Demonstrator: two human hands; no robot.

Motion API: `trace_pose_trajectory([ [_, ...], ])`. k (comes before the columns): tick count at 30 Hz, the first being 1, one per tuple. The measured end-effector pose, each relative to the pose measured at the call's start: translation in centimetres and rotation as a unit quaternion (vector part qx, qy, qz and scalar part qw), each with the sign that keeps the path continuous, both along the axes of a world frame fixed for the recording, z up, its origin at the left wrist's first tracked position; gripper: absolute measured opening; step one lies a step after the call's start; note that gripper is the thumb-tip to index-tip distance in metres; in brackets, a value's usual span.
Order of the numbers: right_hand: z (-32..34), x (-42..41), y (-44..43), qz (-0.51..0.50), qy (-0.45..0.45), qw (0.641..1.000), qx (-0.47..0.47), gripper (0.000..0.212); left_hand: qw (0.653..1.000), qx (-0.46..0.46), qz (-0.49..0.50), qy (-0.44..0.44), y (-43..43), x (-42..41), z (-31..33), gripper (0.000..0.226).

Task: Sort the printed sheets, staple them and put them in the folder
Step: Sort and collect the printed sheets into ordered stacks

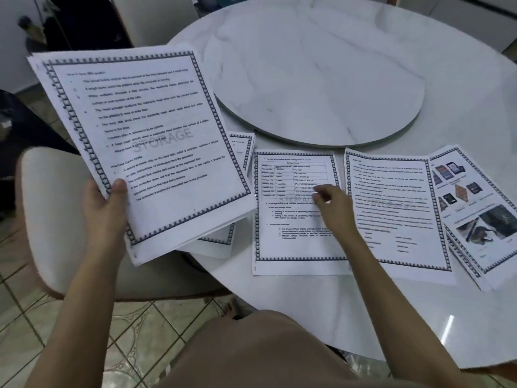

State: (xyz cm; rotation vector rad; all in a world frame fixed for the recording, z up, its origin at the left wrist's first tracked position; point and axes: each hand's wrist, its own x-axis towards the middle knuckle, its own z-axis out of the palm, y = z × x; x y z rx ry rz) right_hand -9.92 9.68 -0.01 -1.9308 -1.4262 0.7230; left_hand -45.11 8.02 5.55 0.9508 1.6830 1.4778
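1. Currently, the stack of printed sheets (145,152) is held raised at the left, partly over the tabletop (307,317) edge. Its long axis is tilted, running from near right to far left.
2. The stack's near left edge is gripped by the left hand (105,205), with the thumb pressed on the top page and the other fingers hidden beneath.
3. Four piles are laid in a row along the tabletop's near side: a half-hidden pile (240,152) under the stack, a table sheet (293,242), a text sheet (391,219) and a picture pile (481,219), which the text sheet overlaps.
4. The right hand (333,203) is placed over the table sheet with its fingers (321,193) curled toward the paper. Whether the sheet is pinched or merely touched cannot be told, since that part is blurred.
5. The stack lies just left of the right hand, so the next top sheet would probably be drawn off by that hand.
6. Farther out, a round turntable (321,74) and a pale chair (56,219) are seen. No stapler or folder is in view, so sorting is judged unfinished.
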Motion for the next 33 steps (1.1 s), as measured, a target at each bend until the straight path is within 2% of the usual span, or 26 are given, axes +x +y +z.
trace_pose_trajectory([
  [3,-0.3,-4.5,1.1,0.040,0.037,0.998,-0.038,0.027,1.000,0.008,0.001,0.004,0.6,-1.4,0.7,0.021],
  [7,-1.0,-9.3,2.1,0.070,0.047,0.994,-0.072,0.028,1.000,0.021,0.015,0.007,1.5,-2.7,1.4,0.019],
  [12,-1.2,-12.7,3.4,0.037,0.079,0.993,-0.082,0.027,0.999,0.022,0.014,0.031,2.5,-4.1,2.2,0.033],
  [15,-1.2,-13.9,4.2,0.016,0.098,0.991,-0.089,0.026,0.999,0.016,0.019,0.039,3.1,-4.7,2.5,0.031],
  [18,-1.3,-14.6,4.7,-0.002,0.103,0.991,-0.089,0.021,0.999,0.005,0.026,0.037,3.8,-5.0,2.5,0.021],
  [27,-0.4,-11.1,5.1,-0.064,0.117,0.990,-0.042,0.016,0.999,-0.002,0.035,0.012,4.7,-4.8,2.3,0.015],
  [33,0.3,-4.6,4.7,-0.130,0.055,0.990,-0.007,0.018,1.000,-0.006,0.026,0.001,5.3,-4.2,1.7,0.021],
])
